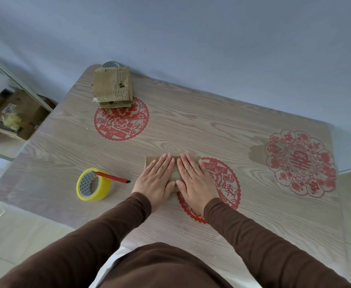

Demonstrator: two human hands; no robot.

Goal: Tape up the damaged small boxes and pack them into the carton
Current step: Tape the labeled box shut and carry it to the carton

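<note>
Both hands are flat on top of a small box (175,174) near the middle of the counter (191,125). Left hand (155,181) covers the box's left half, right hand (193,179) covers the right half, and they sit side by side with the index fingers nearly touching. Fingers (167,163) on both are straight and held together, pressing palm-down, not curled around anything. Only a strip of the box shows: its far edge past the fingertips, a bit of its left end, and a sliver between the hands. The box overlaps the left edge of a red papercut (226,183) pattern on the counter.

Left of the hands there's a yellow tape roll (93,185) standing on edge, a little apart from the box. A red pen (113,176) lies with one end resting on the roll and the dark tip pointing toward the left hand, not touching it.

At the far left corner of the counter sits a second box (112,87), beat up, with corrugated ridges exposed on top and a loose flap at its near side. Another tape roll (111,64) peeks out behind it. That box's near edge touches another red papercut (121,119). A third papercut (300,163), flower-shaped, is far right.

Brown sleeves (253,225) on both arms.
</note>
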